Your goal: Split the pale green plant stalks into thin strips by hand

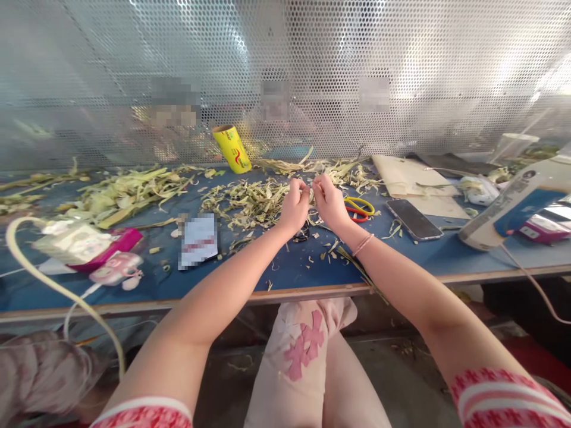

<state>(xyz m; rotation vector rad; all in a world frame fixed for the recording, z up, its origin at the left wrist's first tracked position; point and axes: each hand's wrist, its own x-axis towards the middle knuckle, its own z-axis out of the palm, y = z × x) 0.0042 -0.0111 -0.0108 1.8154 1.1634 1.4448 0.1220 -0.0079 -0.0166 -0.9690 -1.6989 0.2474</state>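
Both my hands meet over the middle of the table, their fingertips close together. My left hand (295, 205) is closed in a pinch, and what lies between its fingers is too small to make out. My right hand (331, 201) is pinched the same way just beside it, with a thin band round the wrist. Behind and left of them spreads a heap of pale green plant strips (250, 202). Scissors with red and yellow handles (363, 208) lie by my right hand, their blades mostly hidden.
A yellow cardboard tube (232, 150) leans at the back, near a perforated metal screen (312, 53). More leaf strips (134, 193) lie left. To the right are a phone (414, 220), brown paper (410, 178) and a tilted white-and-blue container (508, 208). A cable (66, 291) crosses the left edge.
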